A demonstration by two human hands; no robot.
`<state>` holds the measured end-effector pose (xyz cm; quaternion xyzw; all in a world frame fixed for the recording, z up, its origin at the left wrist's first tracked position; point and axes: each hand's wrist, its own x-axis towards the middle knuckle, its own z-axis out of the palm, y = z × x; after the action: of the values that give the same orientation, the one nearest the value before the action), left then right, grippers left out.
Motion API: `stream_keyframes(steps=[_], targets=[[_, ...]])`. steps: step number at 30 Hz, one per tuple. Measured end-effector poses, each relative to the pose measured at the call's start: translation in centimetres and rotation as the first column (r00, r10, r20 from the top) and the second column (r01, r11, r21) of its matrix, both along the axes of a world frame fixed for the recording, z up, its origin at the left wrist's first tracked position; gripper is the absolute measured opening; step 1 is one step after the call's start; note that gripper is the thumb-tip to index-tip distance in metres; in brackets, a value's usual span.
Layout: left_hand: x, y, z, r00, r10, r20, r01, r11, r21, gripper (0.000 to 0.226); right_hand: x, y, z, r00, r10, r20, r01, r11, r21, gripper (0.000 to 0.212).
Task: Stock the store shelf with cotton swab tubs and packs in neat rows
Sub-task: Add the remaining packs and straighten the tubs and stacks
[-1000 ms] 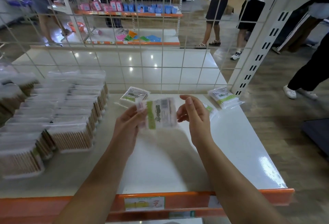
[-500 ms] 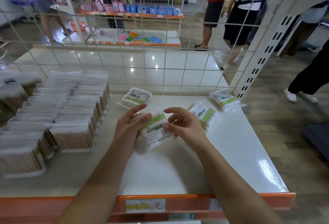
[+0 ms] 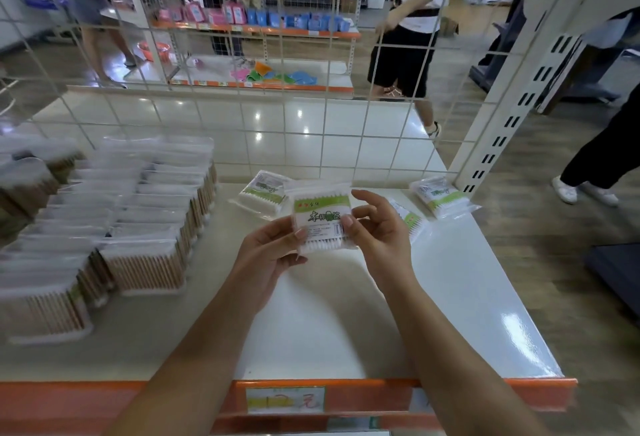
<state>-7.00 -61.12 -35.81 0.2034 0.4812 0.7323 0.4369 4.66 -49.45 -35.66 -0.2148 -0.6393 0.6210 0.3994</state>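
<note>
Head view has us looking down at the white shelf [image 3: 450, 297] with both hands up over its middle. The left hand [image 3: 266, 252] pinches the lower left edge of a cotton swab pack [image 3: 320, 217] and the right hand [image 3: 377, 231] pinches its right edge with thumb and a fingertip, other fingers loosely spread. Half a second ago we had that pack tilted and low, nearly on the shelf; now it's lifted off the surface and turned upright, green label facing us. The other packs haven't budged: one pack [image 3: 265, 193] lies flat just behind the held one, another [image 3: 410, 219] is partly hidden behind the right hand, and a third [image 3: 440, 195] sits near the shelf's back right corner by the slotted upright [image 3: 512, 117]. The swab tubs [image 3: 138, 228] stand in rows on the shelf's left side, a bit blurry. Orange price rail [image 3: 346, 397] runs along the shelf's front edge.
</note>
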Motion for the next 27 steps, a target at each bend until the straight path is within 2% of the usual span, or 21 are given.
stream_keyframes(steps=[3, 6, 10, 11, 14, 16, 20, 23, 27], targets=[[0.0, 0.0, 0.0, 1.0, 0.018, -0.002, -0.018, 1.0, -0.005, 0.022, 0.0, 0.0, -0.1, 0.998, -0.062, 0.032, 0.059, 0.996, 0.067, 0.034], [0.1, 0.2, 0.0, 1.0, 0.018, -0.006, -0.018, 1.0, 0.012, 0.02, -0.1, -0.1, -0.1, 0.992, -0.107, 0.062, 0.099, 0.987, 0.128, 0.024], [0.0, 0.2, -0.3, 1.0, 0.007, -0.003, -0.007, 0.999, 0.036, 0.018, -0.4, -0.1, -0.5, 0.98, -0.16, 0.118, 0.127, 0.961, 0.244, 0.025], [0.0, 0.1, -0.3, 1.0, 0.004, -0.001, -0.004, 0.999, 0.05, 0.022, -0.4, -0.1, -0.6, 0.979, -0.156, 0.131, 0.119, 0.96, 0.255, 0.025], [-0.3, 0.1, -0.5, 1.0, 0.013, -0.006, -0.013, 0.997, 0.073, 0.053, -0.5, -0.2, -0.6, 0.968, -0.161, 0.193, 0.097, 0.949, 0.301, 0.016], [-0.3, 0.1, -0.5, 0.999, 0.029, -0.026, -0.027, 0.997, 0.069, 0.056, -0.5, -0.3, -0.5, 0.963, -0.169, 0.211, 0.095, 0.942, 0.321, 0.013], [-0.2, 0.0, -0.6, 0.997, 0.03, -0.076, -0.03, 1.0, 0.009, 0.024, -0.8, -0.6, -0.9, 0.967, -0.124, 0.222, 0.051, 0.95, 0.309, 0.039], [-0.1, 0.0, -0.5, 0.994, 0.027, -0.11, -0.028, 1.0, -0.006, 0.023, -0.9, -0.7, -1.1, 0.974, -0.069, 0.215, 0.003, 0.956, 0.294, 0.056], [0.0, 0.2, -0.7, 0.989, 0.045, -0.139, -0.048, 0.999, -0.017, 0.032, -0.6, -0.7, -0.5, 0.983, -0.012, 0.184, -0.007, 0.995, 0.103, 0.057]])
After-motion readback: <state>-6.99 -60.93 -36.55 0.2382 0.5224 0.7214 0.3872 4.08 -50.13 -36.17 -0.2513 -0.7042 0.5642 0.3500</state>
